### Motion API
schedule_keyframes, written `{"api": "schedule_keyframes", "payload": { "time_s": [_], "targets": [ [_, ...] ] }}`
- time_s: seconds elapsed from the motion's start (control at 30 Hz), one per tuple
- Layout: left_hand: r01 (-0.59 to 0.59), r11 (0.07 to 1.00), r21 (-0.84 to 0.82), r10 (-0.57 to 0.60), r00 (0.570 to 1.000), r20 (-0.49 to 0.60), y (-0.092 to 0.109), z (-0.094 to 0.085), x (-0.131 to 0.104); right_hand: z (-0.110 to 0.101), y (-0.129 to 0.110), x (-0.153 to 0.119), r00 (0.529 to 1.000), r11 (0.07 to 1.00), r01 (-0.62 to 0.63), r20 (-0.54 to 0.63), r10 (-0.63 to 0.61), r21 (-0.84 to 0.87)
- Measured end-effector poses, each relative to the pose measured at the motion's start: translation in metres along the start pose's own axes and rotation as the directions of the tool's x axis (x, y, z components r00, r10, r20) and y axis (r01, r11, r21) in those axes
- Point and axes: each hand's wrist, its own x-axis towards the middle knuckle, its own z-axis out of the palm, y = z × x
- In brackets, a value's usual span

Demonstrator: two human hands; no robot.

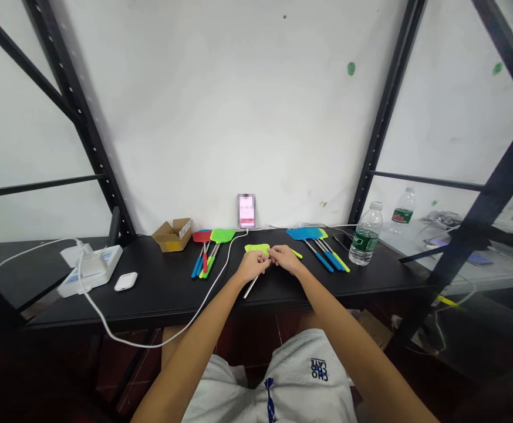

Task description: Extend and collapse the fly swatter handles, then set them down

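Both of my hands meet at the middle of the black table, fingers pinched close together. My left hand (254, 266) grips a thin metal rod (252, 286) near its upper end, and the rod slants down toward the table's front edge. Against that same upper end, my right hand (284, 258) closes its fingertips; the exact grip is partly hidden. Just behind the hands lies a yellow-green fly swatter head (256, 248). A yellow-green handle (297, 254) shows beyond my right hand, partly covered by it.
Fly swatters lie in groups, green and red ones (222, 235) on the left and blue ones (303, 234) on the right. Around them are a cardboard box (171, 237), a phone (246, 211), a water bottle (365, 235), a white case (125, 281), and a power strip (90, 271) with a trailing white cable.
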Motion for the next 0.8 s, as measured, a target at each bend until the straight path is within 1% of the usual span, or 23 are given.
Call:
{"api": "schedule_keyframes", "payload": {
  "time_s": [0.07,0.1,0.2,0.27,0.33,0.43,0.47,0.53,0.6,0.67,0.8],
  "targets": [
    [0.009,1.0,-0.007,-0.009,1.0,0.001,-0.003,0.001,0.002,0.001,0.001,0.001,0.999,1.0,-0.011,-0.037,0.011,-0.004],
    [0.017,1.0,-0.015,-0.017,1.0,-0.002,-0.005,0.001,0.003,0.001,0.001,0.002,0.997,1.0,-0.023,-0.074,0.022,-0.009],
    [0.041,0.998,-0.046,-0.042,0.999,-0.023,-0.009,0.002,0.006,-0.001,0.002,0.004,0.971,0.997,-0.057,-0.237,0.041,-0.061],
    [0.038,0.998,-0.042,-0.039,0.999,-0.035,-0.01,0.002,0.006,-0.005,0.003,0.005,0.935,0.989,-0.072,-0.355,0.02,-0.132],
    [0.022,1.0,0.008,-0.021,0.999,-0.049,-0.011,0.002,0.006,-0.009,0.002,0.005,0.886,0.972,-0.094,-0.464,-0.016,-0.213],
    [0.0,0.983,0.185,0.021,0.994,-0.11,-0.01,-0.001,0.004,-0.014,-0.001,0.003,0.818,0.949,-0.148,-0.574,-0.041,-0.279],
    [0.001,0.97,0.243,0.032,0.991,-0.133,-0.01,-0.002,0.004,-0.015,-0.002,0.002,0.809,0.945,-0.158,-0.586,-0.042,-0.287],
    [0.016,0.95,0.312,0.038,0.985,-0.168,-0.01,-0.003,0.003,-0.015,-0.005,0.0,0.824,0.94,-0.157,-0.565,-0.044,-0.302],
    [0.044,0.943,0.33,0.021,0.981,-0.19,-0.01,-0.004,0.003,-0.014,-0.009,-0.002,0.856,0.933,-0.138,-0.514,-0.056,-0.332],
    [0.07,0.938,0.339,0.002,0.978,-0.208,-0.01,-0.005,0.003,-0.011,-0.012,-0.004,0.875,0.916,-0.125,-0.478,-0.079,-0.381],
    [0.121,0.925,0.361,-0.041,0.974,-0.222,-0.008,-0.007,0.002,-0.008,-0.015,-0.006,0.876,0.872,-0.119,-0.464,-0.133,-0.475]
  ]
}}
